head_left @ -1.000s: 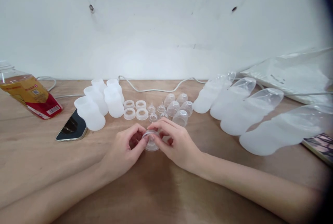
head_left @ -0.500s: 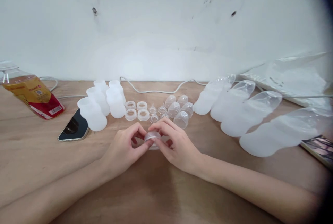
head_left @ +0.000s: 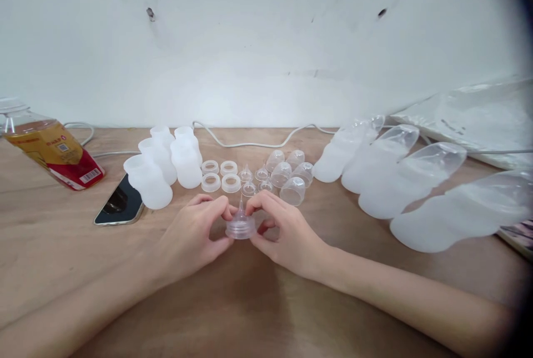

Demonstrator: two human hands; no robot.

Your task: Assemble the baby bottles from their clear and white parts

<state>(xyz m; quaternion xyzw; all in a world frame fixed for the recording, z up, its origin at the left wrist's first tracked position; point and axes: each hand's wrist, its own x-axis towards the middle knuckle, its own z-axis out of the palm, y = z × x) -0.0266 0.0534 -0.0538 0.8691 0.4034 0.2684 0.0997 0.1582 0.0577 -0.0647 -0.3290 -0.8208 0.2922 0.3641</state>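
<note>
A clear bottle nipple [head_left: 240, 215] stands upright, tip up, with a translucent screw ring [head_left: 240, 228] around its base. My left hand [head_left: 200, 230] has thumb and fingertips closed on its left side. From the right, my right hand [head_left: 283, 230] pinches the same piece, index finger by the nipple and thumb low at the ring. Just beyond my hands lie several screw rings [head_left: 211, 182], several loose nipples [head_left: 249, 188] and several clear dome caps [head_left: 292, 191]. My right fingers partly hide the nearest nipples.
Several frosted bottles [head_left: 186, 164] without tops stand at left, beside a phone [head_left: 119, 202] and a drink bottle [head_left: 62, 152]. Several capped bottles [head_left: 387, 194] line the right side. A cable [head_left: 245, 145] runs along the wall; a plastic bag [head_left: 478, 116] lies at the back right.
The ring was tilted up between my fingers; now it sits level and the nipple's tip shows pointing up. My fingers have spread a little to either side. The view has shifted slightly.
</note>
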